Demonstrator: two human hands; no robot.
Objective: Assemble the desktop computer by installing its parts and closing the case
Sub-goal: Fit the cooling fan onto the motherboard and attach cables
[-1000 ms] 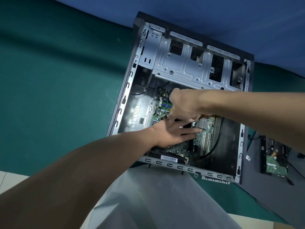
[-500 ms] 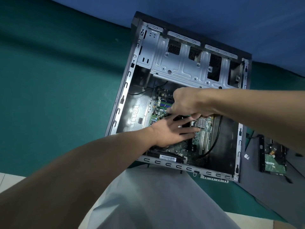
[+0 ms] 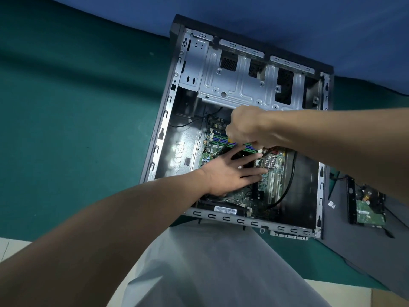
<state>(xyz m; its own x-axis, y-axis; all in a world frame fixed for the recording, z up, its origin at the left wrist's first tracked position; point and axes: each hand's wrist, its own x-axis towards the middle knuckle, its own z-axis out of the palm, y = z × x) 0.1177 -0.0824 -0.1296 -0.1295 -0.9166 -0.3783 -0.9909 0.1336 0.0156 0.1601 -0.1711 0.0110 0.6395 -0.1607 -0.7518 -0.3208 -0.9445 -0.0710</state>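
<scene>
Case (image 3: 159,138) lies on its side on the green worktop (image 3: 77,129), open face up, directly ahead of you. Its long axis runs from your body away toward the blue cloth (image 3: 287,23). The black front end points at that cloth, and the end bearing the barcode label (image 3: 225,210) points at you.

Contents noted: a bare metal drive cage (image 3: 239,83) fills the far end. The green motherboard (image 3: 273,196) lies flat against the case floor in the near half. Memory slots (image 3: 218,138) sit toward its far left, a small silver heatsink (image 3: 270,161) sits near its middle, and pale expansion slots (image 3: 274,187) run lengthwise. A black cable (image 3: 290,180) curves along the board's right edge.

Your left hand (image 3: 228,173) lies flat on the motherboard, its fingers (image 3: 250,172) straight, spread and pointing right, gripping nothing. Your right hand (image 3: 247,129) is just beyond it, fingers curled tight around a slim shaft (image 3: 218,152). The shaft slants down and left to the board near the left hand's far edge, and a yellow patch shows at the grip. Whether this is a tool or a lead cannot be told.

Outside the case, just beside its right wall, a dark side panel (image 3: 354,244) lies flat on the worktop. A hard drive (image 3: 369,209) rests on it, circuit board up.
</scene>
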